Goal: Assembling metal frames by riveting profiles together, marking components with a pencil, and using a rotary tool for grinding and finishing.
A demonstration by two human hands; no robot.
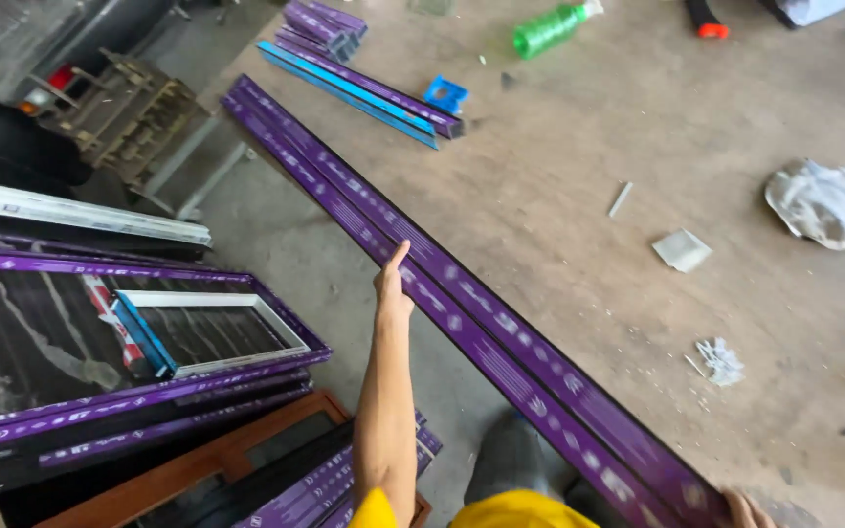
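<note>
long purple profile [462, 303] — axis running far-left to near-right, left hand [392, 284] gripping its edge, right hand [747, 510] clasping near end

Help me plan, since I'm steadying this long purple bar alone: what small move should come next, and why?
Probably slide the left hand a little further up the long purple bar. That hand only grips its near edge around mid-length, the right hand holds the near end, and the far half runs on unsupported toward the shorter purple bars. A grip further along would likely steady it better.
</note>
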